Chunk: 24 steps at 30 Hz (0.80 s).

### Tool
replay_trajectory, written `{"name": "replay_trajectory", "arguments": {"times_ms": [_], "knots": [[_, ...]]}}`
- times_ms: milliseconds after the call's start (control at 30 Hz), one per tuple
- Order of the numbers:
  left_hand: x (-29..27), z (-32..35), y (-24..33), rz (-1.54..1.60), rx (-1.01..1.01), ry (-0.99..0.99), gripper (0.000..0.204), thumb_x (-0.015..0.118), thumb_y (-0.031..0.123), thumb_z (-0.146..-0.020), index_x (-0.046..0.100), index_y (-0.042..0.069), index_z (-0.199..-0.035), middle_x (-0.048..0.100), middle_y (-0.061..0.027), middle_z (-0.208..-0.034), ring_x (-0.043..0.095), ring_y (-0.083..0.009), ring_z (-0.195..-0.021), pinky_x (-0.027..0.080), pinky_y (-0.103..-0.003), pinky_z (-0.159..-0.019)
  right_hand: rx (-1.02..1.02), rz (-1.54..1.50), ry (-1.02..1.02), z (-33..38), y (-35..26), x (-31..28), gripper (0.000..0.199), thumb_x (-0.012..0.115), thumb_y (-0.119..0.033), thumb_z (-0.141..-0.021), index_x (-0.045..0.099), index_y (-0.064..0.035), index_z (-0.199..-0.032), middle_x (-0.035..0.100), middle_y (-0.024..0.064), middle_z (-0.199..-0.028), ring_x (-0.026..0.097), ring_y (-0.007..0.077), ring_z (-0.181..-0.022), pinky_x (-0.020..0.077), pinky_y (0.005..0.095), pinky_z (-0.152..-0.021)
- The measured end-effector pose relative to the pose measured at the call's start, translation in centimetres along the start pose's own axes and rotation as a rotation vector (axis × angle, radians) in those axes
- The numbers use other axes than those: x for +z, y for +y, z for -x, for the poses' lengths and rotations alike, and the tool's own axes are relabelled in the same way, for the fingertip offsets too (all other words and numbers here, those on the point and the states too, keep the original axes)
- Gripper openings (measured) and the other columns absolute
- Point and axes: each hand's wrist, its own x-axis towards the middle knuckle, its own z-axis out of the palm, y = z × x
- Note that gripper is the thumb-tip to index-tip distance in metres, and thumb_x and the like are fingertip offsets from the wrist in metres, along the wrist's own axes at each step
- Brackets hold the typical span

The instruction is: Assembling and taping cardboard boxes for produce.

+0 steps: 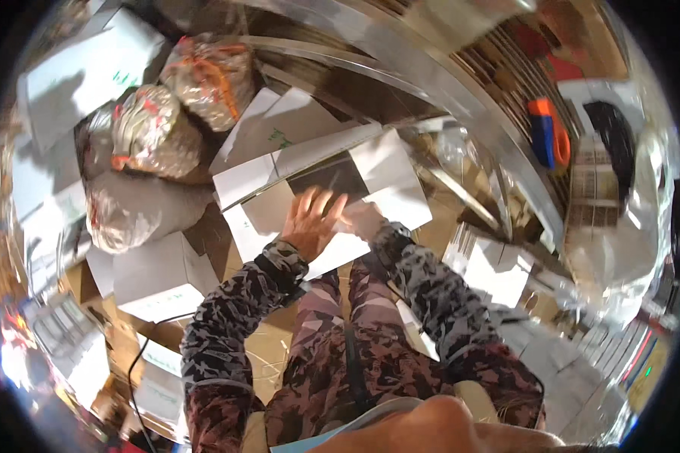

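A white cardboard box (253, 243) sits before my legs with its flaps spread and a dark gap in the middle of its top. My left hand (307, 223) lies over its near side, palm down and fingers stretched out. Beside it, my right hand (365, 220) is at the near right part of the same box, blurred by motion and glare, so its finger pose is unclear. The fingertips of both hands come close together near the gap. Whether the right hand grips a flap is hidden.
Clear plastic bags of pale contents (157, 132) are piled at the left, near white boxes (162, 275). A metal rail (423, 94) curves across the far side. At the right lie an orange and blue handled thing (549, 134), stacked cardboard, and plastic wrap (619, 260).
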Motion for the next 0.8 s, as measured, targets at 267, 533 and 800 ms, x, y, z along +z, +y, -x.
{"name": "replay_trajectory", "arguments": {"times_ms": [267, 533, 800], "knots": [[0.1, -3.0, 3.1, 0.062, -0.396, -0.188, 0.091, 0.065, 0.059, -0.08, 0.038, 0.0, -0.144, 0.034, -0.0325, -0.147, 0.033, -0.0474, -0.137, 0.03, -0.06, -0.108, -0.325, 0.111, 0.467, 2.1, -0.8, 1.9, 0.02, 0.064, -0.02, -0.086, 0.074, -0.0025, -0.084, 0.068, 0.0099, -0.066, 0.065, 0.0177, -0.056, 0.0527, 0.0326, -0.051], [3.9, 2.3, 3.2, 0.033, -0.35, -0.011, 0.096, 0.075, 0.046, -0.072, 0.031, 0.008, -0.148, 0.027, -0.0212, -0.153, 0.018, -0.0448, -0.145, 0.018, -0.062, -0.114, -0.512, 0.203, 0.901, 6.5, 2.2, -7.8, 0.022, 0.068, -0.016, -0.082, 0.065, -0.0046, -0.101, 0.065, 0.012, -0.092, 0.065, 0.027, -0.081, 0.0536, 0.0385, -0.073], [5.1, 9.0, 4.3, -0.079, -0.569, -0.187, 0.092, 0.064, 0.044, -0.083, 0.022, 0.001, -0.152, 0.013, -0.0214, -0.161, 0.006, -0.0439, -0.148, 0.006, -0.066, -0.114, -0.275, 0.056, -0.011, 13.3, 2.0, -10.9, 0.019, 0.068, -0.015, -0.082, 0.07, -0.0032, -0.096, 0.067, 0.0103, -0.079, 0.064, 0.0218, -0.073, 0.0511, 0.0348, -0.065]]}}
